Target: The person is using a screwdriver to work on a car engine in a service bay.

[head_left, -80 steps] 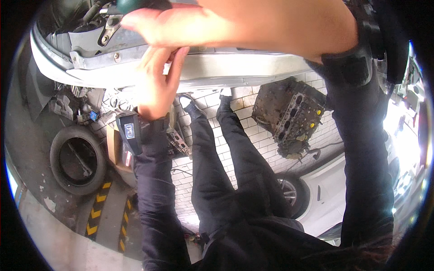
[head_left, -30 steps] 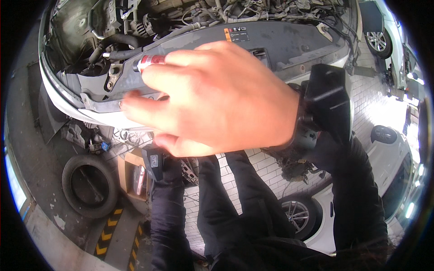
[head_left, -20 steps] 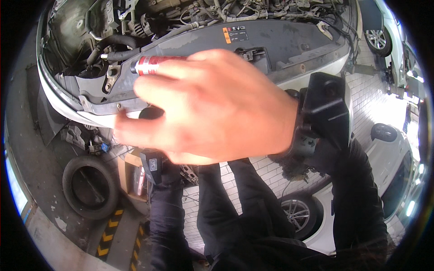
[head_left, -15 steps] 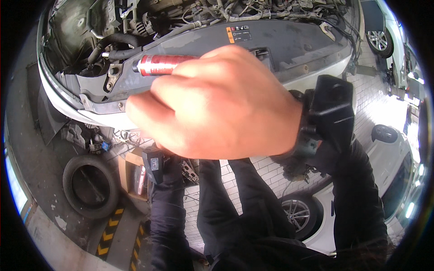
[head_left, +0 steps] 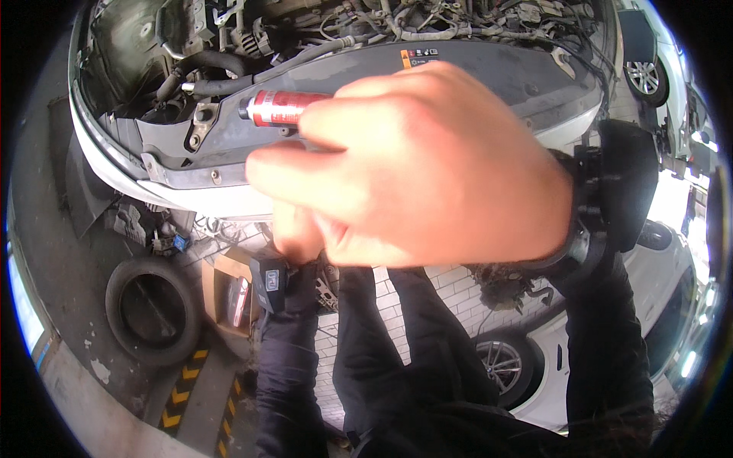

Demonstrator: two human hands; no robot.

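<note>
My right hand [head_left: 427, 168] fills the middle of the view, back of the hand up, its fingers curled inward. Whatever they hold, if anything, is hidden beneath the hand. Close under its thumb side shows a part of my left hand [head_left: 295, 235]; its fingers are mostly covered, so their grip cannot be made out. A red tube with a dark cap [head_left: 279, 108] appears to lie on the dark panel [head_left: 328, 72] at the front of a car's engine bay, its right end hidden behind my right hand. Dark devices are strapped at both wrists.
Hoses and engine parts [head_left: 366, 23] lie beyond the panel, with the white bumper [head_left: 206, 202] nearer. On the floor at left are a loose tyre [head_left: 153, 313] and an open cardboard box [head_left: 221, 294]. A white car [head_left: 550, 366] stands at lower right.
My right hand has moved right, and more of my left hand shows beneath it. The tube has shifted slightly right in the picture, about as much as the car around it.
</note>
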